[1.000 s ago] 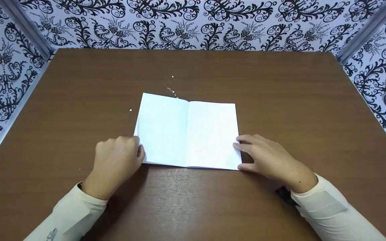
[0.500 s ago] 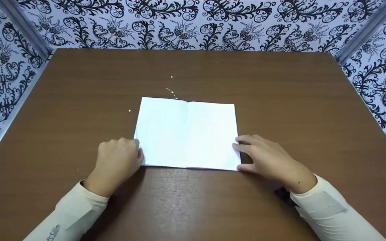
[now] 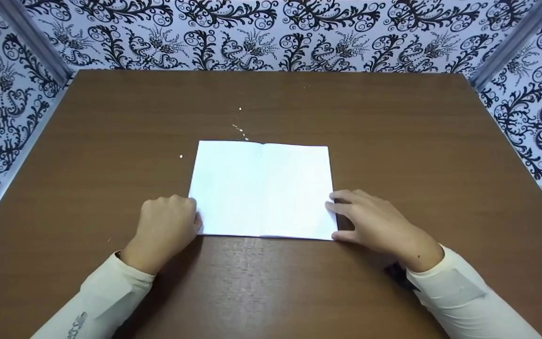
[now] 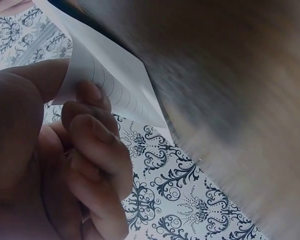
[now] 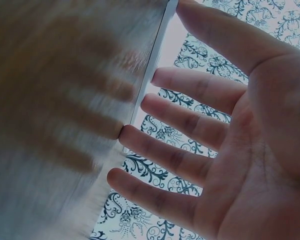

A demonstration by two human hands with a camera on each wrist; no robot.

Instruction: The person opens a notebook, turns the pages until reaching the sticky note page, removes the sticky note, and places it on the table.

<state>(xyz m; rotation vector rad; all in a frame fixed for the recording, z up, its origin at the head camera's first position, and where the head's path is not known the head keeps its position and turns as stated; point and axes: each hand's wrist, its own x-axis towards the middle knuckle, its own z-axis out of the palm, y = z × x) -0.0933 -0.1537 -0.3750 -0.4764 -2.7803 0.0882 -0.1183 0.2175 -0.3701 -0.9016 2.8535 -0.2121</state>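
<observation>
An open notebook (image 3: 261,188) with white pages lies spread on the brown table (image 3: 111,122), its fold running away from me. At its lower left corner my left hand (image 3: 165,228) pinches a leaf between thumb and curled fingers. In the left wrist view that leaf (image 4: 105,82) shows ruled lines and bends up from the table. My right hand (image 3: 374,221) rests at the notebook's right edge, fingertips and thumb tip on it. Seen from the right wrist, its fingers (image 5: 175,155) are spread and nearly straight along the notebook's side.
Small white crumbs (image 3: 240,130) lie just beyond the notebook, and another white speck (image 3: 181,156) is to its left. Walls with a black scroll pattern (image 3: 252,37) border the table at the back and both sides, with grey corner posts (image 3: 33,44).
The notebook's left page has come down flatter, its far left corner sinking toward the table. My left hand has shifted slightly right and nearer to me. The right hand stays put.
</observation>
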